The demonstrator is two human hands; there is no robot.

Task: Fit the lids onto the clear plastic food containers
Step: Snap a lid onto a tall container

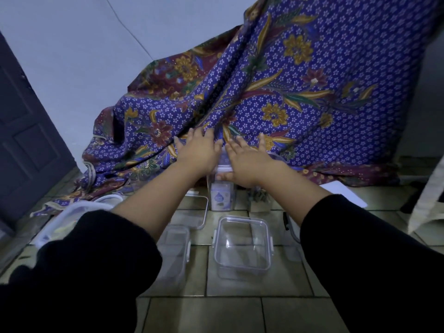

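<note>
My left hand (198, 149) and my right hand (247, 159) lie side by side, fingers spread flat, on top of a tall clear container (222, 188) that stands on the tiled floor against the cloth. Its lid (224, 159) shows only as a sliver between the two hands. Nearer me stands a square clear container (242, 246) with side clips, lidless. To its left is a second clear container (174, 248), partly hidden by my left sleeve. A flat clear lid (197, 212) lies behind that one.
A purple floral cloth (276, 92) drapes down behind the containers. A large clear tub with a white rim (72, 217) sits at the left. A dark door (26, 131) stands far left. A white sheet (346, 191) lies at the right, and another clear container (259, 200) stands beside the tall one.
</note>
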